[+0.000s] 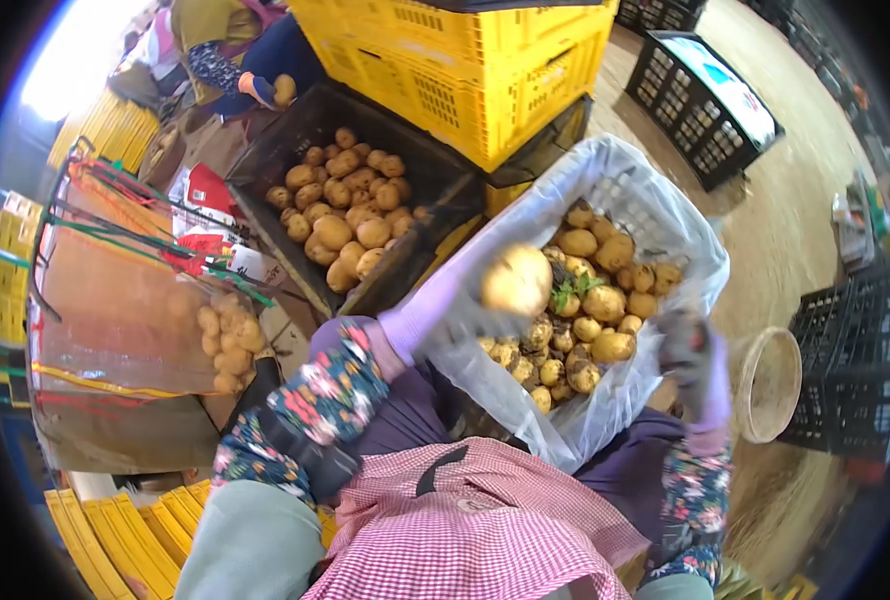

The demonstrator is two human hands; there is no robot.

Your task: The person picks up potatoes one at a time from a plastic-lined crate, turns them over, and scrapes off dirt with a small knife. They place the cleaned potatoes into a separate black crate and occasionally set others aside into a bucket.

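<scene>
Potato (517, 281) sits in left fingers (500, 321); right fingers (681, 338) too blurry to tell; loose grip could drop and bruise it

packing shed or produce warehouse, by the look of it: yellow slatted crates (465, 80) stood stacked, potatoes (340, 205) filled a black bin (265, 170) and a plastic-lined crate (700, 215), black ventilated crates (835, 370) lined a bare, dusty floor (775, 230), and a co-worker (230, 60) handled potatoes nearby.
</scene>
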